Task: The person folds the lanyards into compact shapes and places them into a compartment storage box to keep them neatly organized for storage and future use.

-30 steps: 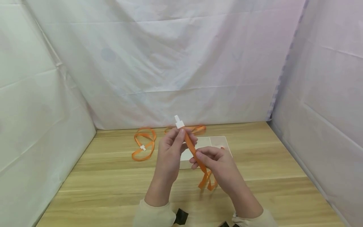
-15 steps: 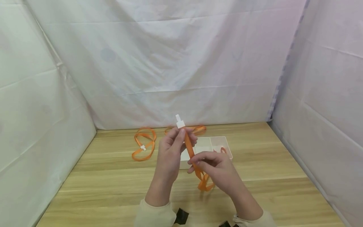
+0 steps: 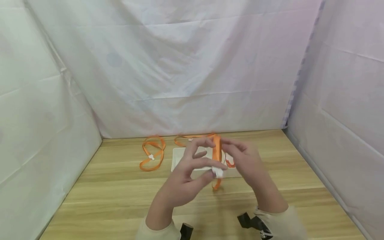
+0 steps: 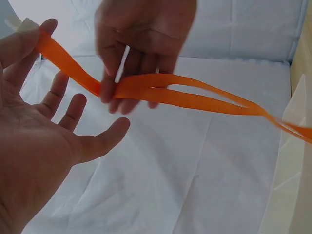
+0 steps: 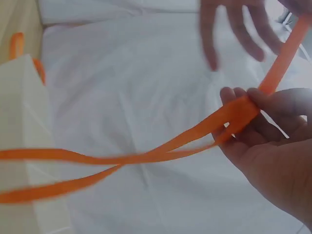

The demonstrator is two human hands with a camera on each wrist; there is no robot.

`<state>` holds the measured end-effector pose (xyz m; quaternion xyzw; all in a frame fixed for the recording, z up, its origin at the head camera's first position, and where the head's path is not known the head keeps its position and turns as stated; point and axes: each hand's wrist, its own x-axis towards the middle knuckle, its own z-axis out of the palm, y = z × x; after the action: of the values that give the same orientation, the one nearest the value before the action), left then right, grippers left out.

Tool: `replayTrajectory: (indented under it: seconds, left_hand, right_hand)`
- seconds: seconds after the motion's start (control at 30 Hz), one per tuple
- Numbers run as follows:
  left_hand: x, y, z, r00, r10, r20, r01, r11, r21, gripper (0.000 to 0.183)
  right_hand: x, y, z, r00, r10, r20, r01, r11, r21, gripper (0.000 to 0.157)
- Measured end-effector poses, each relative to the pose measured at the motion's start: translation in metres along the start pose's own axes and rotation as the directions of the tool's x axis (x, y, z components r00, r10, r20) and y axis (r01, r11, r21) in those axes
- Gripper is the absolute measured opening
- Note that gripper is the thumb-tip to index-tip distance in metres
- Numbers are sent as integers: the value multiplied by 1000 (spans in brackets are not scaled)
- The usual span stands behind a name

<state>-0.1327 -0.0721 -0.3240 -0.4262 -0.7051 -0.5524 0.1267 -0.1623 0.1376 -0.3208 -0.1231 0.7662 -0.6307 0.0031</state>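
Between both hands an orange lanyard (image 3: 216,151) is stretched above the white box. My left hand (image 3: 186,180) pinches the white clip (image 3: 217,172) at its end between thumb and index finger, the other fingers spread. Further along the strap, my right hand (image 3: 244,160) pinches the orange band between thumb and fingertips. In the left wrist view the two strands of the lanyard (image 4: 195,100) run off to the right, past the right hand (image 4: 146,44). The right wrist view shows the strands of the strap (image 5: 131,158) crossing and hanging away from the right hand (image 5: 273,141).
A second orange lanyard (image 3: 162,153) with a white clip lies looped on the wooden table (image 3: 105,200) at the left. Another lanyard (image 3: 180,141) lies behind the white divided box (image 3: 173,160). Something orange-red (image 3: 230,163) is in the box's right compartment. White cloth (image 3: 192,66) hangs around the table.
The left hand has turned, bringing the clip from pointing away down to the near side. The right hand has moved up and slightly right along with the strap.
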Motion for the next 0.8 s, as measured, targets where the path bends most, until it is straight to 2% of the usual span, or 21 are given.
replayTrajectory:
  seconds: [0.1,0.2,0.3,0.4,0.47,0.5,0.57,0.63,0.7,0.8]
  left_hand:
    - [-5,-3,2,997,-3,72,-2,997,73,32]
    - [-5,-10,5,997,19,79,-25,997,72,38]
    - [-3,-15,7,997,42,68,-47,996,70,43]
    - [1,-16,8,1000,17,-2,-17,1000,24,39]
    - [5,-15,11,994,-4,-108,1,1000,-22,33]
    - [7,-14,12,985,-5,-174,-2,999,-36,29]
    - [14,-12,13,955,9,-295,-19,999,-33,22]
    - [20,-11,14,928,55,-368,-45,998,36,20]
    - [23,-11,14,920,91,-380,-53,993,109,22]
    - [25,-12,13,939,109,-325,-55,984,170,27]
  right_hand:
    - [2,-12,-7,993,-113,-18,114,990,88,36]
    - [1,-20,-10,968,-250,-8,247,951,187,36]
    - [-2,-25,-10,947,-322,-18,317,919,233,34]
    - [-6,-29,-6,949,-312,-38,311,919,241,29]
    - [-8,-31,-2,959,-278,-50,282,932,227,25]
    - [-10,-32,0,963,-262,-58,268,938,218,24]
    - [-12,-34,3,971,-231,-63,239,951,195,23]
    - [-15,-35,5,978,-202,-61,209,965,160,24]
    - [-18,-36,6,984,-170,-50,176,976,130,26]
    - [-22,-37,6,990,-136,-26,138,985,100,28]
